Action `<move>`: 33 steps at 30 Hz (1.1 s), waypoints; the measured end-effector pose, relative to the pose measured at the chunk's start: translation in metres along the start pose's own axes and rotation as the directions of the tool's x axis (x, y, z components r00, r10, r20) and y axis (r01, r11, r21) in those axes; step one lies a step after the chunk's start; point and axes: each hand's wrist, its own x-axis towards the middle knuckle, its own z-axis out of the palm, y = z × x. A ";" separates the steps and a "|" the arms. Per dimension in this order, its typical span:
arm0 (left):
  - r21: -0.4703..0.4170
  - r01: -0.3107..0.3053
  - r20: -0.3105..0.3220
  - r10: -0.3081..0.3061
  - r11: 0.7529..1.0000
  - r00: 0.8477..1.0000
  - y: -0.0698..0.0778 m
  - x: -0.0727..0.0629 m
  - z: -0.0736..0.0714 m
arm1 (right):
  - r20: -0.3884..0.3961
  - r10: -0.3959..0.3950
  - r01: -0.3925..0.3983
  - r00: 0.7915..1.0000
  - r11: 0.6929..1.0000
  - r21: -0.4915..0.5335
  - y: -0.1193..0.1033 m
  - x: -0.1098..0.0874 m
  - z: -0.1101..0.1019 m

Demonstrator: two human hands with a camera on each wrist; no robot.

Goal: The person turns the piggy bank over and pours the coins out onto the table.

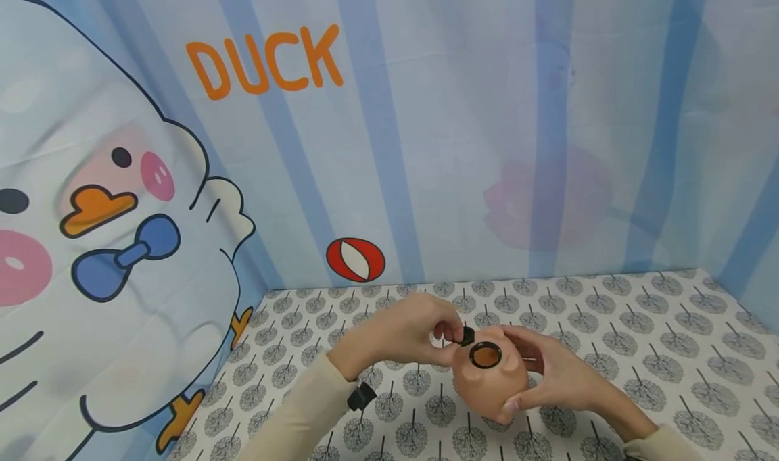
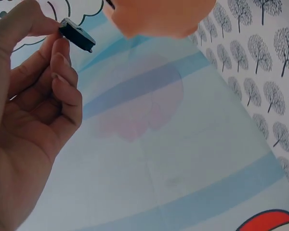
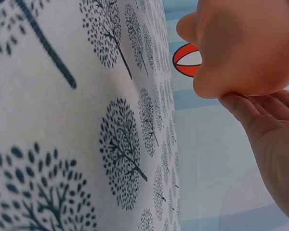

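A peach-coloured piggy bank (image 1: 487, 390) is held up over the table with its stubby feet and round, black-rimmed hole (image 1: 486, 355) facing up towards the head camera. My right hand (image 1: 562, 376) grips it from the right side, thumb near the bottom and fingers behind. Between thumb and index finger, my left hand (image 1: 410, 329) pinches a small black plug (image 1: 467, 336) right beside the hole. In the left wrist view, the plug (image 2: 77, 36) shows edge-on, apart from the bank. The right wrist view has fingers (image 3: 241, 107) against the bank's rounded body (image 3: 250, 48).
A white cloth with a dark tree print (image 1: 426, 414) covers the table. Behind it hangs a pale blue striped curtain (image 1: 450, 130) with a large cartoon duck (image 1: 122, 332) at left. A small black piece (image 1: 362, 396) sits at the left sleeve cuff.
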 end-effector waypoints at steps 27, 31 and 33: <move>0.033 0.290 -0.142 -0.282 0.957 0.949 -0.077 -0.078 0.035 | -0.051 -0.025 0.023 0.998 0.999 -0.041 -0.005 -0.002 -0.008; 0.089 0.315 -0.141 -0.301 0.945 0.943 -0.091 -0.087 0.044 | -0.059 -0.040 0.036 0.997 0.997 -0.065 -0.006 -0.002 -0.008; 0.087 0.340 -0.135 -0.327 0.937 0.935 -0.100 -0.092 0.050 | -0.063 -0.041 0.037 0.997 0.997 -0.068 -0.007 -0.003 -0.008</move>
